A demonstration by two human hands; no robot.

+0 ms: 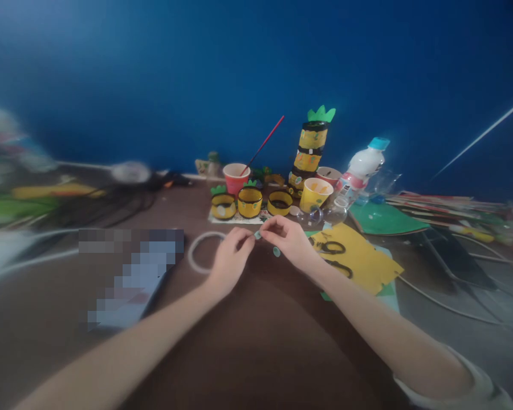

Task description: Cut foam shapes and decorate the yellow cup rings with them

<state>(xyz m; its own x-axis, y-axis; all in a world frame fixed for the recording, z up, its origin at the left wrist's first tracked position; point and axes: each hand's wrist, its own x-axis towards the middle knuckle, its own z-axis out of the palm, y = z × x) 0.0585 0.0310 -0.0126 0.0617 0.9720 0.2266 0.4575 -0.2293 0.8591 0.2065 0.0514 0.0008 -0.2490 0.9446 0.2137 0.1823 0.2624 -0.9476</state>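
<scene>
Both of my hands meet above the middle of the dark brown table. Between the fingertips of my left hand [233,253] and my right hand [289,242] is a small pale green piece [257,234], probably a sticker; its exact kind is too small to tell. Each hand pinches it with thumb and forefinger. A round pale green disc [276,251] lies just below my right fingers. Beyond the hands stand three short yellow rings with black rims, the middle one [250,203] and the left one [223,206] topped with green paper leaves, the right one [279,203] without.
Behind stand a stacked yellow-and-black tower [308,154], a red cup [236,179] with a brush, a yellow cup [316,195] and a bottle [361,168]. Scissors [334,247] lie on yellow paper [367,259] at right. A tape roll [193,254] and a pixelated device [132,285] are left.
</scene>
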